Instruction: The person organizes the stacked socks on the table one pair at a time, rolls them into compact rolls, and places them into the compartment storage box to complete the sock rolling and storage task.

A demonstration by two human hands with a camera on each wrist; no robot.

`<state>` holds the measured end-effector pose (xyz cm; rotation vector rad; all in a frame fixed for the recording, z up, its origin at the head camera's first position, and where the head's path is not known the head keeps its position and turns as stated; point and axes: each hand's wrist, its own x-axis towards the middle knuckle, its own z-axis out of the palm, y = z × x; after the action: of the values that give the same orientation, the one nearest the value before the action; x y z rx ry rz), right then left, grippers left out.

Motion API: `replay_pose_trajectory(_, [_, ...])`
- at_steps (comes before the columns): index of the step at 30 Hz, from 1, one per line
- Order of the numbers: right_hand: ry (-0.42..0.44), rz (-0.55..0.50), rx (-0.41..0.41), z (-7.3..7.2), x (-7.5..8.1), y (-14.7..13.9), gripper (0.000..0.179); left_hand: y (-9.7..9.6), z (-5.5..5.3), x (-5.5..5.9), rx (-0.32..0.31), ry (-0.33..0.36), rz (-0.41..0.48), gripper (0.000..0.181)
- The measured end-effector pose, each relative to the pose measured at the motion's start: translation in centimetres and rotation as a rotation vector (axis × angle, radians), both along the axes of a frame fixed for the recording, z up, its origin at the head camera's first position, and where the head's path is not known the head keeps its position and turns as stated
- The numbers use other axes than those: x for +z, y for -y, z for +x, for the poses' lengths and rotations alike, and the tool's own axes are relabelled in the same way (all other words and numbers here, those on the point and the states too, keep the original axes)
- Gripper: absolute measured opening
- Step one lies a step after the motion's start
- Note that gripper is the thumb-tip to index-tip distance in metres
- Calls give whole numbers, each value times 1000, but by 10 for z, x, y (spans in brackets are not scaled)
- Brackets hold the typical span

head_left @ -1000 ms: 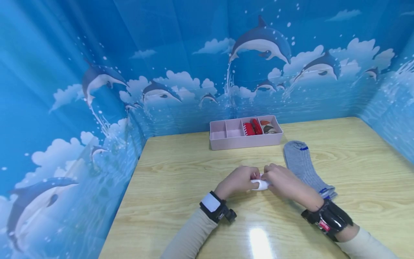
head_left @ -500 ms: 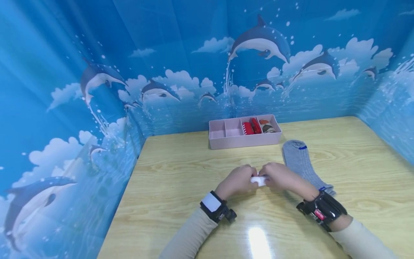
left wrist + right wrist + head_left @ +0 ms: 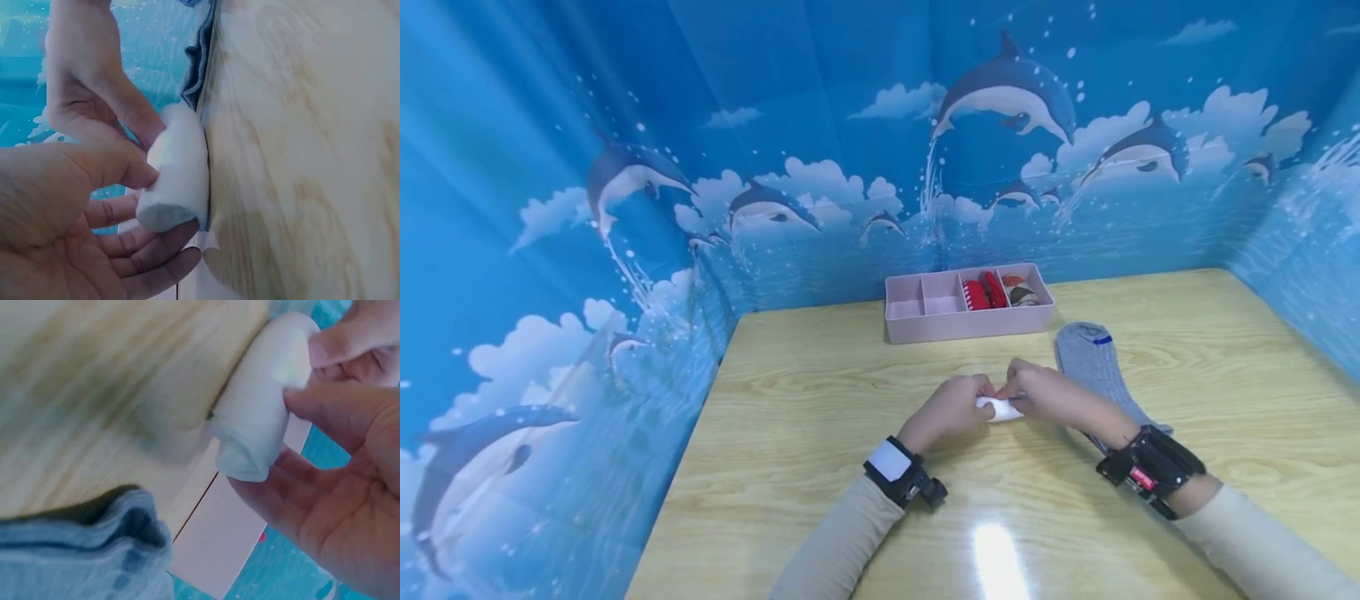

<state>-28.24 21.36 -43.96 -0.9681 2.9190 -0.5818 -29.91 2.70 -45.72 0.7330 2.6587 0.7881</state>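
Note:
A white sock (image 3: pixel 1002 408), rolled into a tight cylinder, lies on the table between my two hands. My left hand (image 3: pixel 953 410) pinches its left end, thumb on the near side and fingers beneath, as the left wrist view shows. At the other end my right hand (image 3: pixel 1051 395) grips the roll (image 3: pixel 265 394) with thumb and fingers. In the left wrist view the rolled end (image 3: pixel 165 215) faces the camera, and the right hand (image 3: pixel 94 75) reaches in from above. A pair of grey socks (image 3: pixel 1092 362) with blue marks lies flat just right of my right hand, partly covered by that forearm.
A pink divided box (image 3: pixel 970 327) stands at the table's back edge. Its right compartments hold red rolled items (image 3: pixel 985 292) and a brown-and-orange bundle (image 3: pixel 1021 295); two left compartments hold nothing visible. A dolphin-print curtain (image 3: pixel 820 125) hangs behind and to the left.
Both hands have shifted slightly away from the body with the white roll. The fingers have changed their hold along it, and the roll now lies tilted. The box and grey socks stay put.

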Motion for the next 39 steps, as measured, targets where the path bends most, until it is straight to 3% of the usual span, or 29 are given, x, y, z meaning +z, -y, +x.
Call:
replay_pose_trajectory(4, [-163, 104, -16, 14, -7, 6, 21, 0, -3, -1, 28, -3, -1, 19])
replay_pose_trajectory(11, [-241, 201, -39, 25, -17, 15, 24, 3, -3, 2, 60, 11, 4, 17])
replay_pose_trajectory(14, [-315, 239, -28, 22, -17, 19, 24, 3, -1, 3, 41, -95, -57, 19])
replay_pose_trajectory(17, [-345, 266, -21, 17, -16, 22, 20, 1, 1, 5, 9, -263, -133, 18])
replay_pose_trajectory(19, [-340, 274, -27, 12, -15, 25, 17, -1, 3, 7, -5, -355, -163, 15])
replay_pose_trajectory(22, [-299, 265, -64, 5, -13, 27, 23, -2, 6, 9, -24, -425, -192, 9])
replay_pose_trajectory(27, [-215, 216, -109, -3, -9, 29, 23, -4, 8, 10, -29, -406, -217, 18])
replay_pose_trajectory(31, [-205, 202, -95, 3, -8, 26, 26, -3, 8, 5, -12, -365, -173, 19])
replay_pose_trajectory(34, [-263, 219, -63, 12, -10, 24, 27, -2, 6, 1, 1, -354, -120, 18])
replay_pose_trajectory(39, [-439, 263, -31, 18, -16, 24, 22, 1, 3, -1, 9, -344, -82, 15])
